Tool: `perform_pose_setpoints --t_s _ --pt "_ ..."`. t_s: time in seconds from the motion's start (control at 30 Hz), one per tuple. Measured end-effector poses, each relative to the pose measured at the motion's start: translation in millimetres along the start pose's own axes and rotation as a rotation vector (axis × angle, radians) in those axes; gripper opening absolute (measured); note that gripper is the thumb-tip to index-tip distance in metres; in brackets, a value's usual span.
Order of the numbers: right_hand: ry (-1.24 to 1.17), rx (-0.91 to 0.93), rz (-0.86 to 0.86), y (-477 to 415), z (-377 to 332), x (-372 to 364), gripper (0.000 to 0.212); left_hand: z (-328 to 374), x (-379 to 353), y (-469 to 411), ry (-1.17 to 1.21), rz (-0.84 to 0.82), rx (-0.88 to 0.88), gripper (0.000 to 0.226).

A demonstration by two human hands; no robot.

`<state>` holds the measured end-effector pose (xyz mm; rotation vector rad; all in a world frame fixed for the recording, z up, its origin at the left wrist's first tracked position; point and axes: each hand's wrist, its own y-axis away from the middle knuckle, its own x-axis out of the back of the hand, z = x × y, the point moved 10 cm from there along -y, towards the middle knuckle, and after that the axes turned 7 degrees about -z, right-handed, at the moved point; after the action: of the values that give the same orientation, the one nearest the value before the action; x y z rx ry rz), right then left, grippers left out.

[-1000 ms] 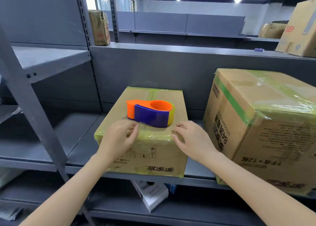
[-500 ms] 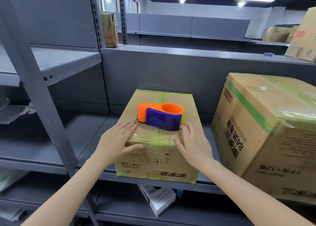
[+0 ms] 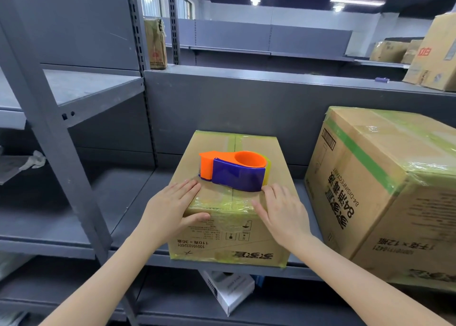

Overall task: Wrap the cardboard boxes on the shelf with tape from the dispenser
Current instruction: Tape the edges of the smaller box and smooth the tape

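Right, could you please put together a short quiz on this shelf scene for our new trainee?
1. Fill in: the left hand lays its fingers on the top of the small box and its thumb on the box's ___ face.
2. True or false: the right hand grips the tape dispenser.
3. Pick one: the tape dispenser lies A) on top of the small box; B) in the left hand; C) in the right hand.

Key: 1 front. 2 false, since its fingers lie straight on the small box. 3 A.
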<state>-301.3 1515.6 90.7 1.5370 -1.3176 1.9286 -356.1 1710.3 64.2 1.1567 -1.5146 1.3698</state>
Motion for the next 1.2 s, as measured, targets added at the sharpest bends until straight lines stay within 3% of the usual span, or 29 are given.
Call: perform_pose_setpoints --t_s 0.2,0.33,0.4,0.5,0.8,0.9,1.1,1.2 --pt "-0.022 0.032 -0.037 -3 -4 -2 0.067 -5 4 7 0.079 0.022 -0.017 0.082" --pt "-0.329 -0.071 -0.168 -10 14 -6 0.057 -10 5 13 0.169 0.037 -0.041 0.082" --pt "-0.452 -0.077 -0.092 -14 14 7 0.064 -8 6 15 0.16 0.049 -0.028 0.081" --pt "-0.426 0.025 0.011 -25 2 25 0.073 -9 9 17 0.186 0.031 -0.005 0.08" --pt "-0.447 0.067 -0.184 -54 -8 1 0.041 -7 12 30 0.197 0.028 -0.027 0.074" --pt "-0.481 0.037 -0.221 -56 -4 -4 0.039 -11 25 20 0.27 0.07 -0.029 0.073" --pt "-0.567 -0.009 -0.301 -59 0 -10 0.037 -11 63 -6 0.275 0.287 -0.08 0.046" --pt "-0.592 -0.02 -0.289 -57 1 -9 0.034 -5 68 -22 0.242 0.32 -0.121 0.047"
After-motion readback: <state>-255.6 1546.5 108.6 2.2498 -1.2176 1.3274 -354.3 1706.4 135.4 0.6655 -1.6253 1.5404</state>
